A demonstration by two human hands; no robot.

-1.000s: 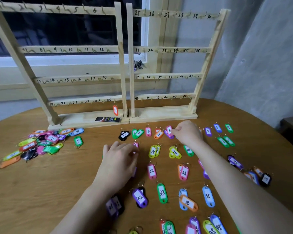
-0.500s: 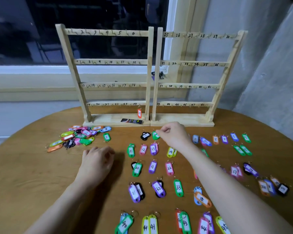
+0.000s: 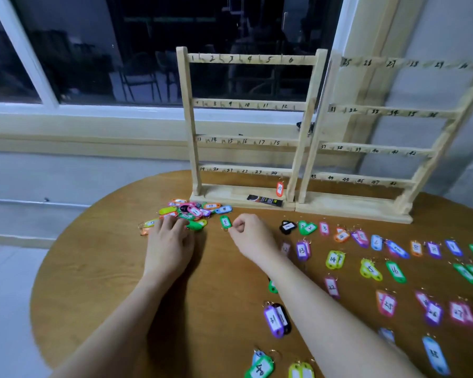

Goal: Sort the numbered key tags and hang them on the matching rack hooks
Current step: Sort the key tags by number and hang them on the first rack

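We only get one view here, a wide-angle cam worn on the person's head, looking forward and down across the round tabletop point(image 3: 99, 268). It sits close over both forearms, which enter from the bottom edge. It faces the wooden racks point(image 3: 306, 132) and the dark window point(image 3: 148, 50) behind them. Straight lines bend near the edges, and the right side is blurry.

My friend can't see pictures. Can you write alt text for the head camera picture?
Two bare hands reach over a round wooden table: the left hand rests on a heap of unsorted coloured plastic key tags, and the right hand pinches the ring of a green tag. Behind stand two numbered wooden racks; one orange tag hangs there.
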